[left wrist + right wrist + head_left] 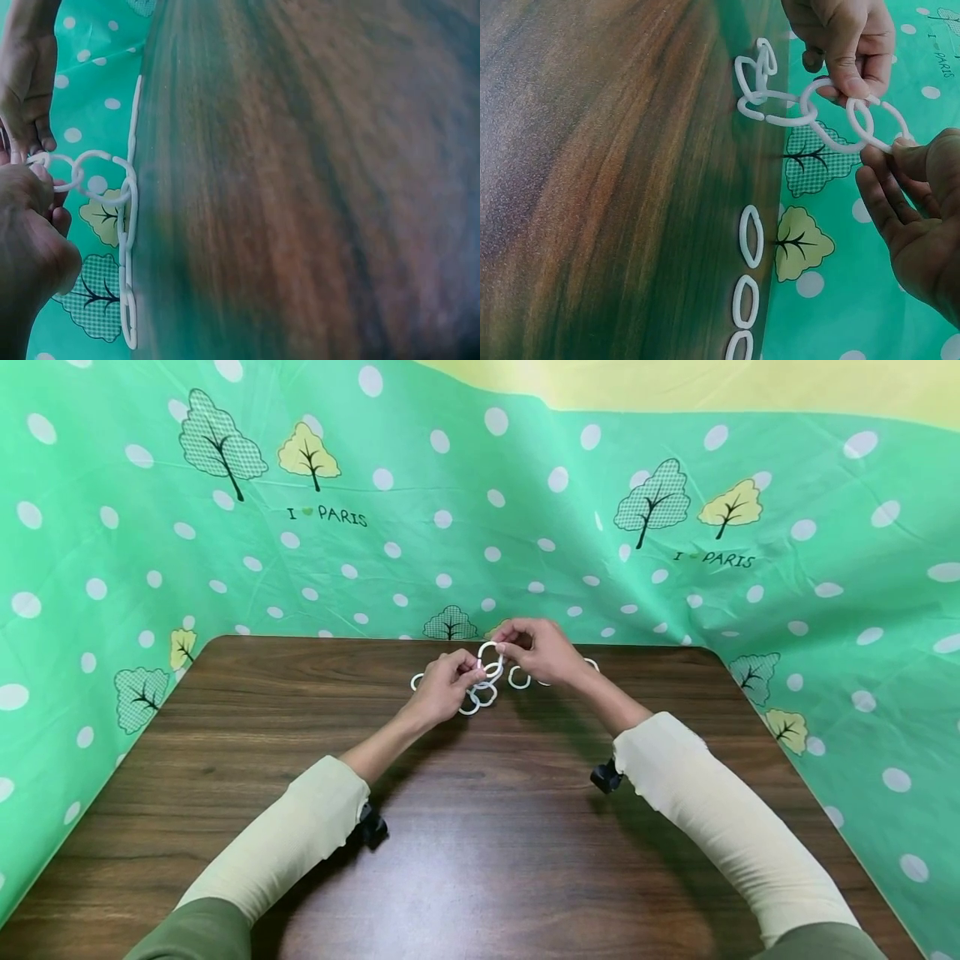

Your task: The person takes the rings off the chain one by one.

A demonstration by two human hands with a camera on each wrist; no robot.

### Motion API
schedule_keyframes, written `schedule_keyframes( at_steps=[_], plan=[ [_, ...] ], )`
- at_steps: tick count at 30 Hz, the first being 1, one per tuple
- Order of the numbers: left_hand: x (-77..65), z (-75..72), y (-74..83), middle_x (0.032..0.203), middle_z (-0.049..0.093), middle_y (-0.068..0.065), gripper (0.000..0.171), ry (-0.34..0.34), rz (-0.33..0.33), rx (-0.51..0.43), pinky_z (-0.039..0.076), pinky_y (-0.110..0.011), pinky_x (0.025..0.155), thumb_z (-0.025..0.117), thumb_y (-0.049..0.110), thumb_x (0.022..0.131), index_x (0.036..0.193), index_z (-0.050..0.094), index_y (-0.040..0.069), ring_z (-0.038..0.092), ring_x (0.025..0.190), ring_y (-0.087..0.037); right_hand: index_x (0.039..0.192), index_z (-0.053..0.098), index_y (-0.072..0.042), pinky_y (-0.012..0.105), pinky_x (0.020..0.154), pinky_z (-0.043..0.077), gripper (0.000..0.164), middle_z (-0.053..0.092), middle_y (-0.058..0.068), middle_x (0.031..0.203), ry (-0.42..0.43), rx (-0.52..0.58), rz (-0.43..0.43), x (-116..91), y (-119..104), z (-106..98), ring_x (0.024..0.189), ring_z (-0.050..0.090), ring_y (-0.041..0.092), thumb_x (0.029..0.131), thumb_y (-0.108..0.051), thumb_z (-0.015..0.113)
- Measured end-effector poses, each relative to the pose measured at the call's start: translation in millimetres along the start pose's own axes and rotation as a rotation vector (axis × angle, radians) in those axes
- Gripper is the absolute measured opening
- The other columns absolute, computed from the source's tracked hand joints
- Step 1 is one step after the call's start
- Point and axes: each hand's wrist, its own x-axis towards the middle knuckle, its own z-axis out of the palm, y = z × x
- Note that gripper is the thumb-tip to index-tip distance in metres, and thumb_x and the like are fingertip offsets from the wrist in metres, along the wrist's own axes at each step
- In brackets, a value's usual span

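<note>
The left hand (442,687) pinches the white chain (840,149) above the desk (450,793), probably steadying a half-hidden joint; the right hand (543,649) pinches its end ring (481,653). Loose rings (744,234) lie nearby.

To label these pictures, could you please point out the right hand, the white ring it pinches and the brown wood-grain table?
Right hand (543,651), head view: its back.
White ring (488,644), head view: upper rim.
Brown wood-grain table (300,187), left wrist view: bare top.

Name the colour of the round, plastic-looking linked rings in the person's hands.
The linked rings are white, clearest in the right wrist view.
</note>
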Motion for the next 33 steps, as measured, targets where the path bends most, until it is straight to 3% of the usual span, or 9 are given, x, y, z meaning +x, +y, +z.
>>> schedule_keyframes(
  at_steps=[1, 4, 9, 12, 20, 25, 33],
  plan=[
    [-3.6, -2.4, 8.6, 0.101, 0.075, -0.012, 0.013, -0.006, -0.022, -0.009, 0.048, -0.031, 0.085, 0.075, 0.016, 0.109, 0.107, 0.074, 0.003, 0.064, 0.097, -0.023, 0.117, 0.081, -0.003, 0.019, 0.074, 0.052, 0.012, 0.082, 0.018, 0.112, 0.004, -0.001, -0.001, 0, 1, 0, 0.092, 0.073, 0.032, 0.109, -0.009, 0.075],
    [-3.6, -2.3, 8.2, 0.101, 0.079, -0.014, 0.014, -0.008, -0.026, -0.054, 0.049, -0.024, 0.079, 0.078, 0.015, 0.107, 0.108, 0.075, 0.001, 0.072, 0.094, -0.032, 0.117, 0.082, -0.005, 0.021, 0.076, 0.051, 0.012, 0.083, 0.014, 0.115, 0.013, -0.015, -0.008, 1, 4, 1, 0.090, 0.070, 0.022, 0.109, -0.010, 0.075],
    [-2.6, -2.5, 7.0, 0.105, 0.081, -0.019, 0.015, -0.010, -0.028, -0.104, 0.052, -0.019, 0.076, 0.079, 0.012, 0.106, 0.111, 0.076, -0.002, 0.078, 0.098, -0.042, 0.118, 0.082, -0.006, 0.022, 0.077, 0.052, 0.012, 0.083, 0.016, 0.115, 0.018, -0.010, -0.008, 1, 5, 2, 0.092, 0.072, 0.029, 0.109, -0.009, 0.074],
    [-2.3, -4.4, 5.2, 0.105, 0.082, -0.018, 0.015, 0.003, -0.024, -0.086, 0.052, -0.019, 0.077, 0.080, 0.013, 0.105, 0.111, 0.077, -0.001, 0.079, 0.097, -0.038, 0.121, 0.081, -0.004, 0.021, 0.077, 0.053, 0.015, 0.083, 0.019, 0.116, 0.030, 0.008, 0.010, 2, 5, 1, 0.096, 0.075, 0.036, 0.110, -0.010, 0.074],
    [-1.3, -13.7, 1.0, 0.100, 0.081, -0.015, 0.010, 0.038, -0.005, -0.054, 0.053, -0.022, 0.080, 0.078, 0.010, 0.106, 0.109, 0.078, 0.000, 0.073, 0.088, -0.020, 0.125, 0.080, 0.002, 0.019, 0.074, 0.053, 0.021, 0.081, 0.022, 0.113, 0.102, 0.040, 0.070, 6, 11, -6, 0.097, 0.073, 0.037, 0.111, -0.011, 0.072],
    [-0.2, -18.0, 2.8, 0.101, 0.080, -0.014, 0.010, 0.050, -0.006, -0.049, 0.053, -0.024, 0.083, 0.076, 0.010, 0.108, 0.112, 0.077, 0.001, 0.072, 0.091, -0.022, 0.127, 0.079, 0.004, 0.020, 0.073, 0.060, 0.023, 0.080, 0.027, 0.112, 0.093, 0.067, 0.133, 8, 19, -9, 0.101, 0.075, 0.044, 0.111, -0.012, 0.071],
    [0.1, -20.1, 6.4, 0.103, 0.077, -0.012, 0.008, 0.051, -0.017, -0.081, 0.052, -0.025, 0.085, 0.073, 0.010, 0.110, 0.113, 0.076, 0.003, 0.070, 0.094, -0.023, 0.114, 0.084, -0.001, 0.023, 0.077, 0.052, 0.016, 0.083, 0.019, 0.105, 0.039, -0.098, 0.139, 7, 36, -3, 0.093, 0.074, 0.026, 0.107, -0.013, 0.077]
  ],
)
